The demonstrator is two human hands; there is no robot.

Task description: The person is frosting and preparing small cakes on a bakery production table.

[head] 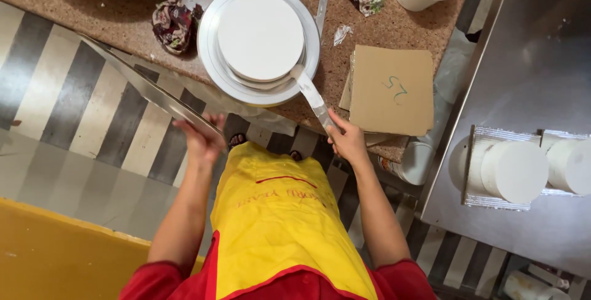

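- Floor striped grey and white at left; yellow surface in lower left corner.
- Left hand closed on the near end of a thin flat metal sheet, which is held tilted, its far end over the desk edge.
- Crumpled patterned cloth lies on the desk just beside the round stand.
- White frosted round cake sits centred on that stand.
- Right hand gripped around the handle of a long palette knife; blade tip touches the cake's lower side.
- Risk judged: frosting could be gouged if the blade is pressed in too steeply.
- Risk judged: the tilted sheet could slip, being held only at one end.
- Cardboard squares stacked to the right; frosted cakes on foil boards on the steel counter.
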